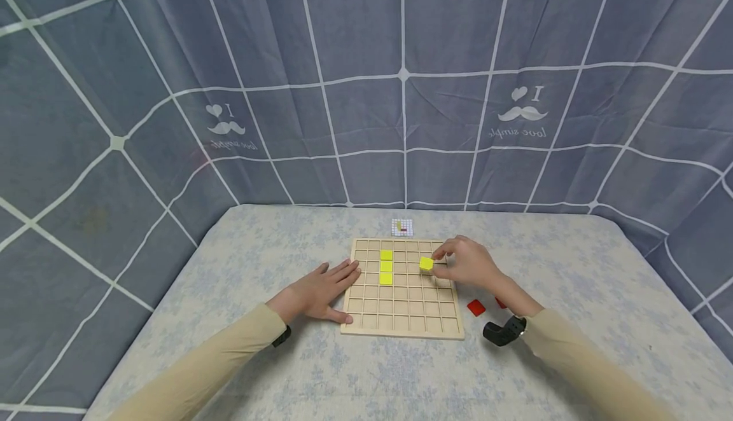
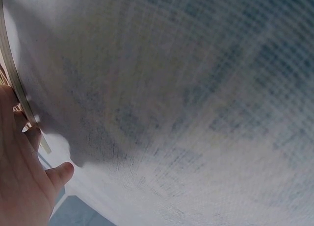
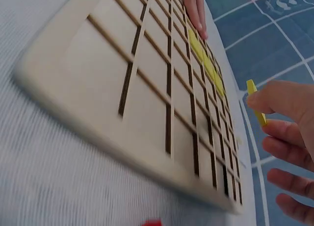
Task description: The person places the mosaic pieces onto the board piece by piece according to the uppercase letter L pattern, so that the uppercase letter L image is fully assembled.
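Observation:
A wooden board with a raised square grid lies on the table. Yellow square tiles fill a short column of cells left of its middle. My right hand pinches another yellow tile between thumb and finger, above the board's right side; in the right wrist view this tile is held clear of the grid. The left hand rests with spread, straight fingers on the board's left edge. In the left wrist view, that hand shows at lower left beside the board's rim.
A small printed grid card with coloured squares lies behind the board. Red tiles sit on the patterned tablecloth right of the board, one partly hidden by the right wrist. A blue-grey curtain with white lines stands around the table.

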### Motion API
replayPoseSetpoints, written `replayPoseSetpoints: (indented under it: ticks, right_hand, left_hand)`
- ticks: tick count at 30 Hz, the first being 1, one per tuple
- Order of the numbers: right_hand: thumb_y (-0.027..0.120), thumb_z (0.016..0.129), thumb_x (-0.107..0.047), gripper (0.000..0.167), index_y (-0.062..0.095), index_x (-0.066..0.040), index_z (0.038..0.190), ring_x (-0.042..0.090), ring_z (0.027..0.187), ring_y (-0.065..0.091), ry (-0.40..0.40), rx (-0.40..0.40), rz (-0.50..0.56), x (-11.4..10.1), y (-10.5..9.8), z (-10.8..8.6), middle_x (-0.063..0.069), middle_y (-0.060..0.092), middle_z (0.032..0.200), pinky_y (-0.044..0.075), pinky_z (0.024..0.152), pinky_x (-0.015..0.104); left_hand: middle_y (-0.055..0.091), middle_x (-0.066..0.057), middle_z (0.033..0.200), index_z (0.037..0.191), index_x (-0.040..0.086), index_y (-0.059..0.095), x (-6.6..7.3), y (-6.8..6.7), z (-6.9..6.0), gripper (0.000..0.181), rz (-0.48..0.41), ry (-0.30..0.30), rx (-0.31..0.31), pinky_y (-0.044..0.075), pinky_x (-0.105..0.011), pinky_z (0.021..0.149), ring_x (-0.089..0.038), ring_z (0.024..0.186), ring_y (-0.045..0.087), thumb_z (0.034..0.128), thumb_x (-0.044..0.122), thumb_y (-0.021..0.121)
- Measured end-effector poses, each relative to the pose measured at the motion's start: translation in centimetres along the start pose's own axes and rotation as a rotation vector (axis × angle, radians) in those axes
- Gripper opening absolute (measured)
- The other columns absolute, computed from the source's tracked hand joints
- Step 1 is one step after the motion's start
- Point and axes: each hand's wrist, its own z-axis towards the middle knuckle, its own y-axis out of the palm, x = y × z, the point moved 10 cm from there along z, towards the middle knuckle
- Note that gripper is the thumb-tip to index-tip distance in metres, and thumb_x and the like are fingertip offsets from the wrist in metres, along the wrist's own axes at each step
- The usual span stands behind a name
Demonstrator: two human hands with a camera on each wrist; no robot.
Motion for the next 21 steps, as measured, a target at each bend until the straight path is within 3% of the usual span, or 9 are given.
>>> replayPoseSetpoints:
  ticks: [14,21]
  right_hand:
    - [0.081,0.070,-0.034,0.018,0.077,-0.022,0.084,0.007,0.077,0.055,-0.135,-0.053,0.050,-5.5,4.5,1.4,-0.012,0.070,0.084,0.043,0.060,0.019]
    - [0.083,0.069,-0.038,0.021,0.076,-0.023,0.083,0.003,0.073,0.050,-0.142,-0.107,0.010,-6.9,6.0,1.3,-0.014,0.069,0.082,0.041,0.058,0.018]
  left_hand:
    - [0.007,-0.002,0.164,0.157,0.017,0.012,0.1,-0.2,-0.1,0.098,0.001,-0.001,0.004,0.019,-0.051,0.119,-0.020,0.151,0.009,0.0851,0.072,0.050]
    - [0.006,0.000,0.164,0.157,0.018,0.012,0.0,-0.1,-0.1,0.098,-0.005,-0.020,-0.006,0.018,-0.051,0.119,-0.019,0.151,0.008,0.0845,0.073,0.049]
